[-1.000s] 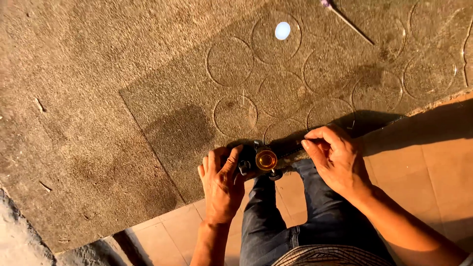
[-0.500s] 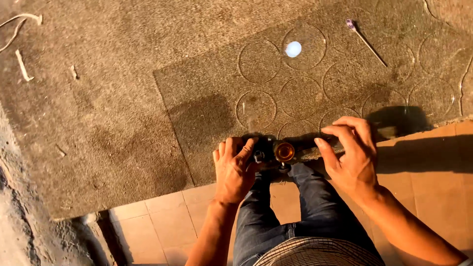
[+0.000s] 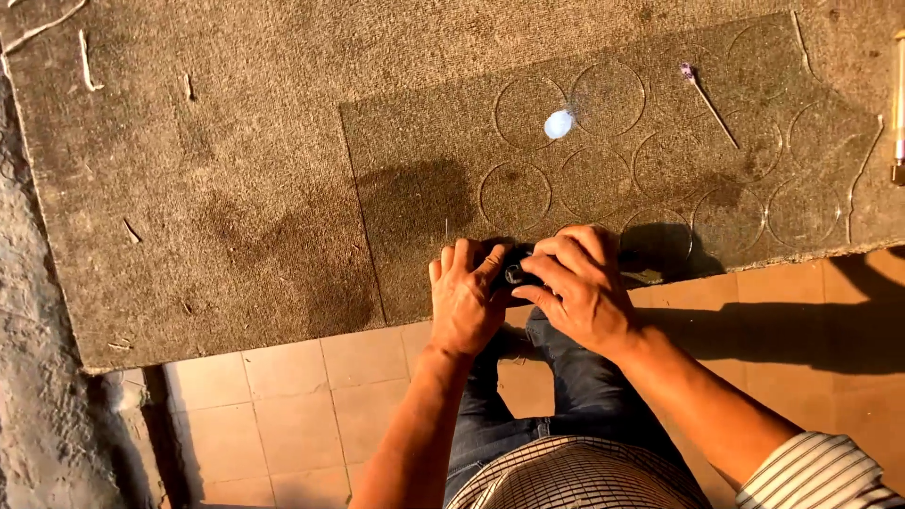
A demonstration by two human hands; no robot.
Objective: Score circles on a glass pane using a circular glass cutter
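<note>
Together, left hand (image 3: pixel 467 302) and right hand (image 3: pixel 577 287) clasp a small dark tool (image 3: pixel 514 273) (mostly hidden).

Tiled floor (image 3: pixel 311 396) carries a brown carpet (image 3: pixel 217 170). On the carpet lies a glass sheet (image 3: pixel 424 141) scored with circles; on the sheet, a thin stick (image 3: pixel 712 106). A tool (image 3: pixel 898 113) lies at the carpet's right edge

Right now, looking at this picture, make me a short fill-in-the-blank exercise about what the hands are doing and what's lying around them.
1. The left hand and right hand both grip a small ____ tool.
2. The glass sheet is scored with many ____ outlines.
3. The sheet lies on a brown ____.
4. The person's sleeve has a ____ pattern.

Missing words: black; round; carpet; striped
</note>
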